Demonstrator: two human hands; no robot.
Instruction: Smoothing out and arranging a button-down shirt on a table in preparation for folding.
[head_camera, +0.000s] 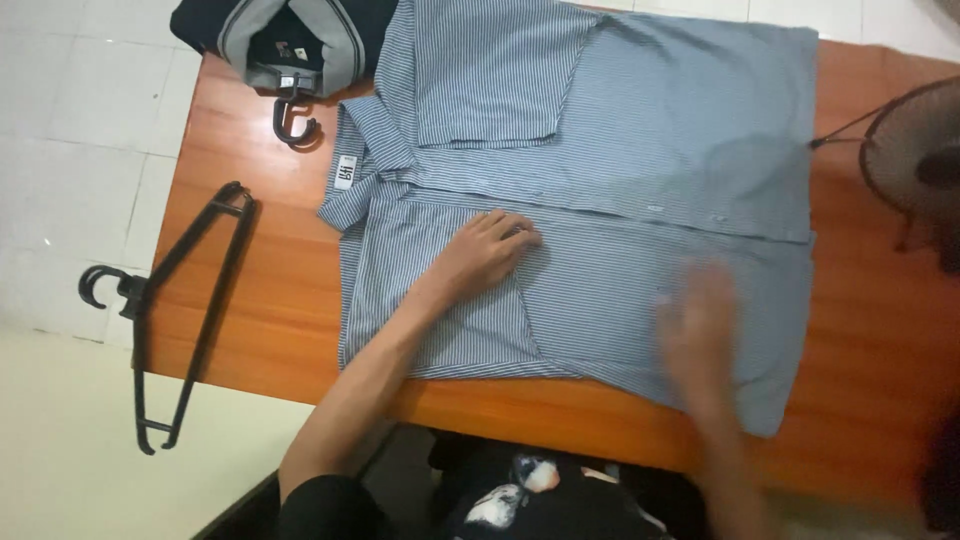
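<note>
A blue and white striped button shirt (640, 130) lies spread flat on an orange wooden table (250, 250), collar at the left, one short sleeve folded over its back part. My left hand (490, 250) rests palm down on the shirt near the chest, fingers spread. My right hand (700, 330) is blurred by motion, flat over the shirt's lower near part. Neither hand holds anything.
A black plastic hanger (185, 300) hangs over the table's left edge. A dark and grey garment on another hanger (290, 45) lies at the far left corner. A fan (915, 150) stands at the right. White tiled floor surrounds the table.
</note>
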